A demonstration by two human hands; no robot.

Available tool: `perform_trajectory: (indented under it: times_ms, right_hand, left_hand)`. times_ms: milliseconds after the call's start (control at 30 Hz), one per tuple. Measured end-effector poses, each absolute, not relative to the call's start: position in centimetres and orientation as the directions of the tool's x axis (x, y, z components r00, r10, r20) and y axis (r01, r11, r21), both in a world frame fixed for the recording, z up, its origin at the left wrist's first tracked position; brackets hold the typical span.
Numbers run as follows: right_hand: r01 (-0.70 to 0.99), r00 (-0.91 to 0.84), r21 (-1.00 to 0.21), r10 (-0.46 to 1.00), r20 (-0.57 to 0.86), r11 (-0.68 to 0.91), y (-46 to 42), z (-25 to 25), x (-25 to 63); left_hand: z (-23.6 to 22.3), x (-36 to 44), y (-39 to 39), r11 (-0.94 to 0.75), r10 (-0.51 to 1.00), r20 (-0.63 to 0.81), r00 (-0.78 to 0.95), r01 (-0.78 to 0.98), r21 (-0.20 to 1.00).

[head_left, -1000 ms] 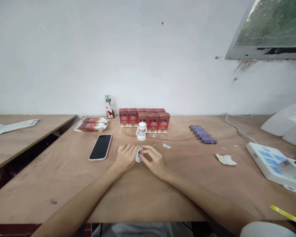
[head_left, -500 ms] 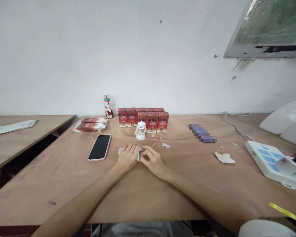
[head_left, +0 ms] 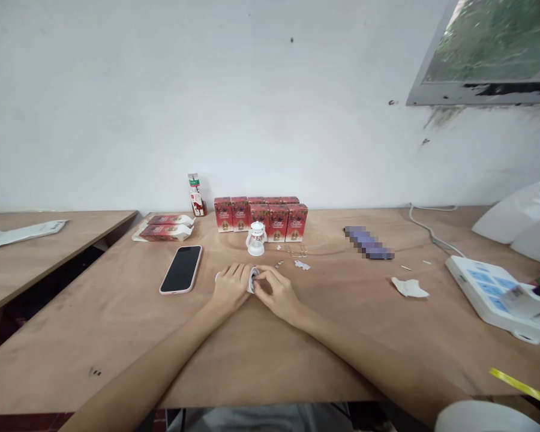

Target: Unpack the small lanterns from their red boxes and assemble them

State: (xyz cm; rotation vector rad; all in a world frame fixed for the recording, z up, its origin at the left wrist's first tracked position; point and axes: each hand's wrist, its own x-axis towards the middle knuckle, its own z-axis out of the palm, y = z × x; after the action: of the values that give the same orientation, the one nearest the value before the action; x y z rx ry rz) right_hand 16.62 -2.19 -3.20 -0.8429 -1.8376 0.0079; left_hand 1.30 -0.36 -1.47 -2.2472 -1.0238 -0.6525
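My left hand (head_left: pixel 232 289) is closed around a small white lantern (head_left: pixel 252 279) lying on its side, mostly hidden by the fingers. Its round base, with a dark inside, faces right. At that opening, the thumb and forefinger of my right hand (head_left: pixel 276 294) are pinched together; whatever lies between them is too small to make out. Just beyond my hands a white toy lantern (head_left: pixel 256 240) stands upright. Small silvery bits (head_left: pixel 279 264), white pieces (head_left: pixel 302 264) and thin metal wires (head_left: pixel 296 250) lie to its right.
Red printed boxes (head_left: pixel 278 223) stand in rows at the back, with flat red packs (head_left: pixel 166 231) at left. A phone (head_left: pixel 181 269) lies left of my hands. Rightward are a blurred purple item (head_left: pixel 369 243), torn paper (head_left: pixel 410 287) and a white power strip (head_left: pixel 481 294) with its cable.
The fingertips of my right hand have shifted slightly at the lantern's base, which shows a little more of its opening. My left hand keeps its hold. The view has drifted slightly.
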Motion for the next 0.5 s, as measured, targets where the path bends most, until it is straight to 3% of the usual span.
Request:
perform_trajectory:
  times_ms: [333, 433, 500]
  right_hand:
    - [0.486, -0.073, -0.531, 0.637, 0.767, 0.694, -2.47, -2.54, 16.49]
    - [0.392, 0.007, -0.660, 0.715, 0.699, 0.641, -2.25, -2.40, 16.64]
    - [0.272, 0.035, -0.791, 0.816, 0.577, 0.548, -1.83, -2.59, 16.71]
  left_hand:
    - [-1.06, 1.29, -0.30, -0.495, 0.535, 0.655, 0.533, 0.827, -0.268]
    - [-0.94, 1.11, -0.27, -0.478, 0.556, 0.675, 0.485, 0.851, -0.218]
    - [-0.95, 0.97, -0.25, -0.474, 0.582, 0.670, 0.460, 0.862, -0.179]
